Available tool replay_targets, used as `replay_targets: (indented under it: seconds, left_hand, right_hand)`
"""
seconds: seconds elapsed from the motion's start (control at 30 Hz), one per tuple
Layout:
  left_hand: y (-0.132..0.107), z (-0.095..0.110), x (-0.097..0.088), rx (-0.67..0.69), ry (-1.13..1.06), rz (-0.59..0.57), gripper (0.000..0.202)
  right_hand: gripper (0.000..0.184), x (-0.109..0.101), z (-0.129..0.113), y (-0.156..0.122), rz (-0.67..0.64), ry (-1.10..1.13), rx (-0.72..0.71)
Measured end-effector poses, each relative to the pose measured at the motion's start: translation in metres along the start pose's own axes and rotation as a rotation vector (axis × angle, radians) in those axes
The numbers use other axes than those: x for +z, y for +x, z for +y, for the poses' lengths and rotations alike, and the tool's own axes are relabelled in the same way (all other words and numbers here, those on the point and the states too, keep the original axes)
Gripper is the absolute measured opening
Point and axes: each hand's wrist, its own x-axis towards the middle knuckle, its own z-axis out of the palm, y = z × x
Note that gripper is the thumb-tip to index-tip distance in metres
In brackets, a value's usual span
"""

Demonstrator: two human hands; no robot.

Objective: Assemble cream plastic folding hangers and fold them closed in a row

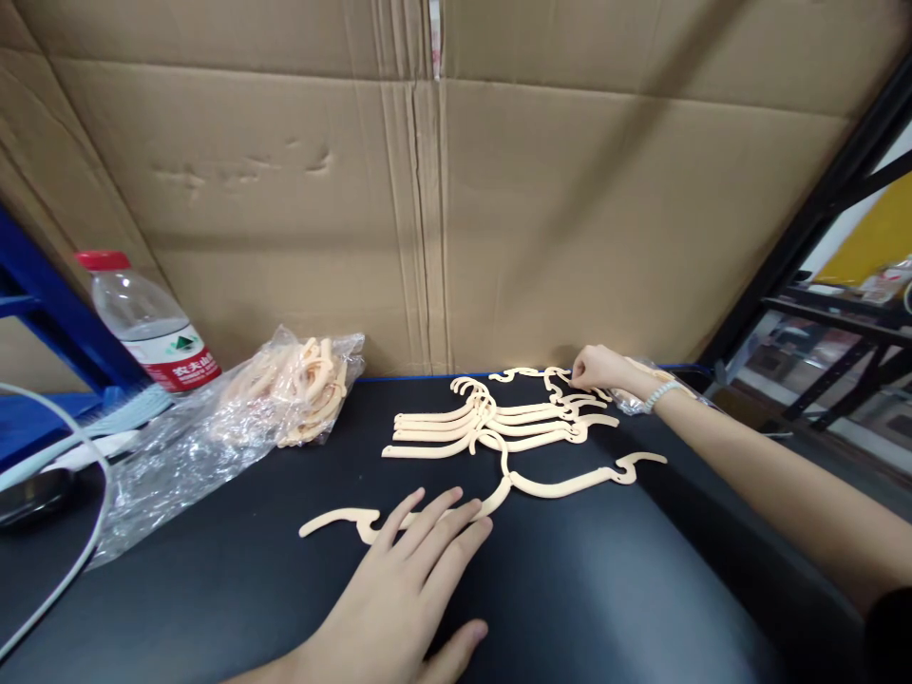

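Observation:
Fingers spread, my left hand point(406, 579) lies over the left arm of a cream plastic folding hanger point(562, 487) on the black table. This hanger is unfolded, with hooked end pieces at both tips. Behind it several matching hangers point(434, 432) lie overlapped in a row, their hooks in the middle. My right hand point(597, 369) reaches to the back right, its fingers closed at some small cream hanger pieces point(552, 378). What the fingers hold, if anything, is hidden.
At the left a clear plastic bag point(285, 389) holds more cream parts, beside a red-capped water bottle point(153, 323). A white cable point(100, 522) curves at the left edge. Cardboard point(570, 190) walls the back. Another clear bag point(634, 399) lies under my right wrist.

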Motion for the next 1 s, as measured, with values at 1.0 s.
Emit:
replay_targets:
  seconds: [1.0]
  left_hand:
    - [0.029,-0.033,-0.038,-0.718,-1.092,0.458,0.021]
  right_hand:
    - [0.011,-0.014,-0.143,-0.066,-0.055,0.376,-0.632]
